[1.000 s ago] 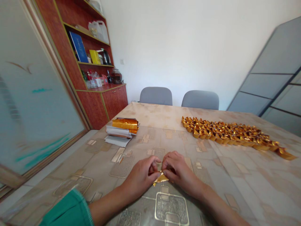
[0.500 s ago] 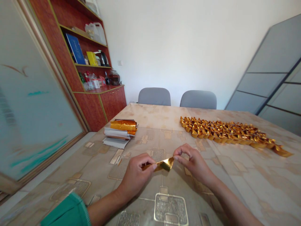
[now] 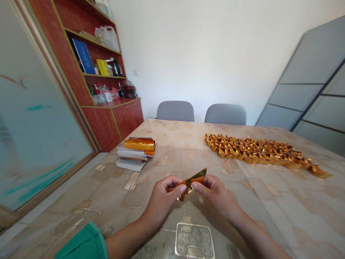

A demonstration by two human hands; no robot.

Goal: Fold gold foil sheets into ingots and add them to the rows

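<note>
Between my hands, above the patterned tablecloth (image 3: pixel 167 233), is a piece of gold foil paper (image 3: pixel 198 175), folded, with one pointed corner sticking up to the right. My left hand (image 3: pixel 165 196) pinches its left part between thumb and fingers. My right hand (image 3: pixel 215 194) grips its right part, thumb in front and fingers behind. The two thumbs are close together. Farther back on the right lies a large group of folded gold pieces (image 3: pixel 253 149) in rows. A stack of gold and white paper sheets (image 3: pixel 136 153) lies at the back left.
Two grey chairs (image 3: pixel 175 110) stand behind the table's far edge. A red-brown cabinet (image 3: pixel 128 117) with shelves of bottles, boxes and a kettle is at the left, beside a frosted glass door (image 3: pixel 40 108). Grey panels (image 3: pixel 302 68) stand at the right.
My right hand has turned inward and moved closer to my left hand. The gold paper has changed shape, and its pointed corner now stands up. The view has shifted slightly.
</note>
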